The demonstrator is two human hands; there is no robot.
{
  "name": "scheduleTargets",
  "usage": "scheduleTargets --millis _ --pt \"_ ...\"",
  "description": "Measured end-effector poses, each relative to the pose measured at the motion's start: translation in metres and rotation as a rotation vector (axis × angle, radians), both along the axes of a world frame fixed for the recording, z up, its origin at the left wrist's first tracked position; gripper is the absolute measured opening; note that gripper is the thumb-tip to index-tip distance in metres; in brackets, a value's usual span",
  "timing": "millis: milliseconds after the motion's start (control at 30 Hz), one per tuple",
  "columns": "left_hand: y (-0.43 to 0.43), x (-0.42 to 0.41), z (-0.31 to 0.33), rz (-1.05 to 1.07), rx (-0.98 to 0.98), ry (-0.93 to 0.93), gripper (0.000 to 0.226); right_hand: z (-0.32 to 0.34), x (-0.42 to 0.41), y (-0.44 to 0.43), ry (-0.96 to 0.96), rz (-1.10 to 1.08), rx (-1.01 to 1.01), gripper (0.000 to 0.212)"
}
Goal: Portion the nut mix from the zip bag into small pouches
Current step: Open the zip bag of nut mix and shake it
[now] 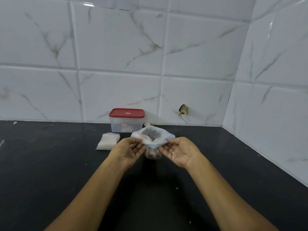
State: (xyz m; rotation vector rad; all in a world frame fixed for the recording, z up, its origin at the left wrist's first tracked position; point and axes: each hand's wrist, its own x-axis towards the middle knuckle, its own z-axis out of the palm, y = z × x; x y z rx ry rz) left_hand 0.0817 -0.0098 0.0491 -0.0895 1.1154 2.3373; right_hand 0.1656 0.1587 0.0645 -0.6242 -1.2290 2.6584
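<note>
On the near side of the black worktop (pixel 50 172), the left hand (pixel 128 151) and right hand (pixel 180 153) each pinch the rim of the zip bag (pixel 153 135) with their fingers, holding its mouth wide. Nut mix (pixel 152 155) sits in its bottom. Just left lies a stack of small pouches (pixel 109 141); farther back stands a red-lidded container (pixel 126 120).

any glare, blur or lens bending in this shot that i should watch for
Head view: glare streaks on the glossy wall tiles near the top and right; the wide lens bows the tile joints and the counter edge; the zip bag held by the left hand and right hand is soft, its nut mix just dark blurs.
</note>
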Motion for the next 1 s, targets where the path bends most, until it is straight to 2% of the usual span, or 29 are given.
scheduleTargets --millis 133,233,300,400,467,633,733,833,900,1000 --pt "-0.002 0.005 0.006 -0.085 -0.329 0.258 0.015 0.001 0.004 -0.003 -0.047 0.040 0.169 0.027" --pt "-0.002 0.009 0.010 -0.129 -0.426 0.355 0.015 0.002 0.004 -0.006 -0.036 0.028 0.188 0.030" --pt "-0.002 0.009 0.010 -0.104 -0.344 0.278 0.016 0.002 0.004 -0.007 -0.035 0.001 0.146 0.029" --pt "-0.003 0.008 0.006 -0.076 -0.106 0.003 0.019 -0.001 0.004 -0.007 -0.029 -0.059 0.016 0.029" --pt "-0.005 0.008 0.002 -0.067 0.023 -0.110 0.027 -0.002 0.005 -0.007 -0.018 -0.091 -0.057 0.028" --pt "-0.002 0.009 -0.001 -0.009 0.176 -0.193 0.023 -0.005 0.006 -0.009 0.026 -0.117 -0.205 0.027" --pt "-0.002 0.012 -0.002 -0.009 0.186 -0.185 0.026 -0.007 0.004 -0.009 0.043 -0.127 -0.205 0.032" --pt "-0.010 0.014 -0.005 -0.073 0.107 -0.091 0.028 -0.010 0.008 -0.004 0.019 -0.087 -0.102 0.031" --pt "-0.016 0.014 -0.006 -0.138 -0.072 0.010 0.022 -0.012 0.010 -0.001 -0.031 -0.049 0.002 0.026" --pt "-0.017 0.010 -0.010 -0.120 -0.369 0.131 0.028 -0.017 0.008 0.000 -0.135 -0.015 0.182 0.026"
